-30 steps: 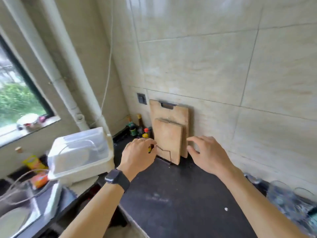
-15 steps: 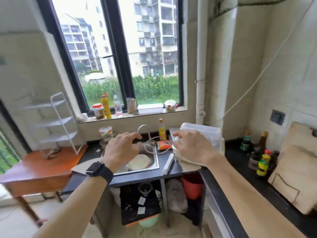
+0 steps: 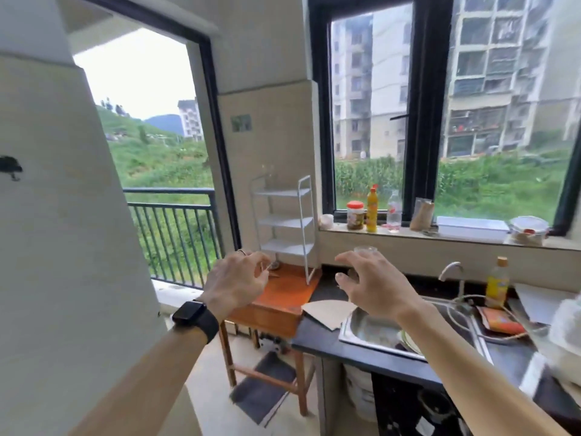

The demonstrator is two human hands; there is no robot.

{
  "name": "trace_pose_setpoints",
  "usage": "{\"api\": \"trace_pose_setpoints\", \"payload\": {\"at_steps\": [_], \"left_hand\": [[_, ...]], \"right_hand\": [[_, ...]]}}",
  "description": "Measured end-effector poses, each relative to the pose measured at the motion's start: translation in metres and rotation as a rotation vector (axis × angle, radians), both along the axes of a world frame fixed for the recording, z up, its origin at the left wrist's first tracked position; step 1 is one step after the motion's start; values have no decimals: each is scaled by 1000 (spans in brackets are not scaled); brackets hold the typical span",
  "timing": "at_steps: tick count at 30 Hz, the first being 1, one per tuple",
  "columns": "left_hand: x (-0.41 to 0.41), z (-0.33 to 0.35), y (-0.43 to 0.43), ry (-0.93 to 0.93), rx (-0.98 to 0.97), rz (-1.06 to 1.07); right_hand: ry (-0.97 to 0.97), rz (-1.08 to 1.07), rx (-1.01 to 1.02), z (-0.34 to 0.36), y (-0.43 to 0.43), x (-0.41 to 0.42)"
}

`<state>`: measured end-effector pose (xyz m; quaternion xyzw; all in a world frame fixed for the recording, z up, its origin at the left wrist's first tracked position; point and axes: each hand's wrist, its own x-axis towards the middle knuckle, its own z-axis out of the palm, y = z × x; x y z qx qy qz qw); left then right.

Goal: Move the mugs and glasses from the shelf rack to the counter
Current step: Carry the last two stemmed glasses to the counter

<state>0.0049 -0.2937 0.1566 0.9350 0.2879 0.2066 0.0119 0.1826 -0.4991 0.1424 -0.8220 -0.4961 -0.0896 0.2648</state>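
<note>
My left hand (image 3: 234, 284) and right hand (image 3: 374, 287) hover loosely curled, holding nothing, before the white shelf rack (image 3: 284, 221) on the orange wooden table (image 3: 283, 294), a clear glass (image 3: 364, 249) showing just above my right fingers, its base hidden.

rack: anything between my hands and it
Nothing visible does. The left hand and right hand hover empty before the rack, with open air between. A glass stands behind the right hand's fingers, right of the rack, off that path.

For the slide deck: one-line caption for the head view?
Both empty, left hand and right hand extend toward the white shelf rack on the wooden table.
</note>
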Motion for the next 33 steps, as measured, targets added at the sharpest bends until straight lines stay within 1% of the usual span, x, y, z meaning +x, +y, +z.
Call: {"api": "trace_pose_setpoints", "payload": {"at_steps": [4, 9, 14, 20, 25, 29, 33], "left_hand": [[-9, 5, 70, -16, -10, 44], [17, 1, 140, -31, -54, 22], [77, 8, 212, -16, -49, 2], [164, 16, 306, -55, -97, 6], [221, 22, 375, -86, -89, 10], [255, 24, 428, -102, -103, -4], [294, 22, 483, -124, -166, -29]], "right_hand": [[-16, 23, 0, 6, 71, -3], [-38, 44, -3, 6, 151, 24], [-46, 63, 4, 4, 235, 73], [-64, 76, 15, 11, 338, 158], [-82, 79, 25, 27, 418, 224], [-61, 95, 30, 29, 477, 257], [-34, 89, 21, 23, 533, 282]]}}
